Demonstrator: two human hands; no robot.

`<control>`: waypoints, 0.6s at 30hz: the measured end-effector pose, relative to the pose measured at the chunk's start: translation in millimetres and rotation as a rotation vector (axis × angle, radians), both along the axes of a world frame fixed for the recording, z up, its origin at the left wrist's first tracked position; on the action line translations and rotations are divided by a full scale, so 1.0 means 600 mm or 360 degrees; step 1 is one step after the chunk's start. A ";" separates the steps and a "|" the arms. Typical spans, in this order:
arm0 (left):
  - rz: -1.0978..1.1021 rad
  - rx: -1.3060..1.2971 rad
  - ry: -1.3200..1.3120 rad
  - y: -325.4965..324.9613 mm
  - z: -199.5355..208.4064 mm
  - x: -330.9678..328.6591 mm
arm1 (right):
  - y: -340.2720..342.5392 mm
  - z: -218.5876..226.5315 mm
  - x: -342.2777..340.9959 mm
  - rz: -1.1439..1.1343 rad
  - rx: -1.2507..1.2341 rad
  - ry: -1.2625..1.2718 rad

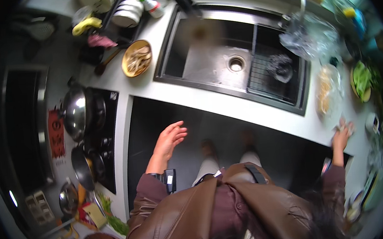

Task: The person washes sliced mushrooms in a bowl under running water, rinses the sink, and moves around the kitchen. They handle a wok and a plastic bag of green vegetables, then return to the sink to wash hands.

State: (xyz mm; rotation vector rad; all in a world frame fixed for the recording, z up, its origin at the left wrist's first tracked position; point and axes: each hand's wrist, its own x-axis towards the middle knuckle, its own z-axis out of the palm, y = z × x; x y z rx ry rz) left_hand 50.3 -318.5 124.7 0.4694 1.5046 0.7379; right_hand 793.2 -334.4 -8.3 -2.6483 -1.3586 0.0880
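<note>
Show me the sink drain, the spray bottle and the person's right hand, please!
Sink drain (236,63): head view, on the middle of its round opening.
Spray bottle (153,8): head view, on its body.
Right hand (340,139): head view, on its back.

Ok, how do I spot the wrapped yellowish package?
Find the sink, then the white counter on its right. The long package lies there in clear plastic, beyond the right hand. Its yellowish contents distinguish it from the leafy greens alongside.
</note>
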 end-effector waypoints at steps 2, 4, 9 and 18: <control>0.0036 0.0003 -0.0027 -0.007 -0.010 0.005 | -0.020 0.025 -0.098 -0.0022 -0.0208 0.0235; 0.0070 -0.0009 -0.0085 -0.017 -0.020 0.000 | -0.024 0.045 -0.211 0.0146 -0.0300 0.0551; 0.0192 0.0048 -0.0151 -0.062 -0.039 -0.075 | 0.061 0.075 -0.538 0.1024 -0.0195 0.0805; 0.0767 0.0189 -0.0007 -0.312 -0.023 -0.301 | 0.291 0.028 -1.103 0.1921 -0.0133 0.0956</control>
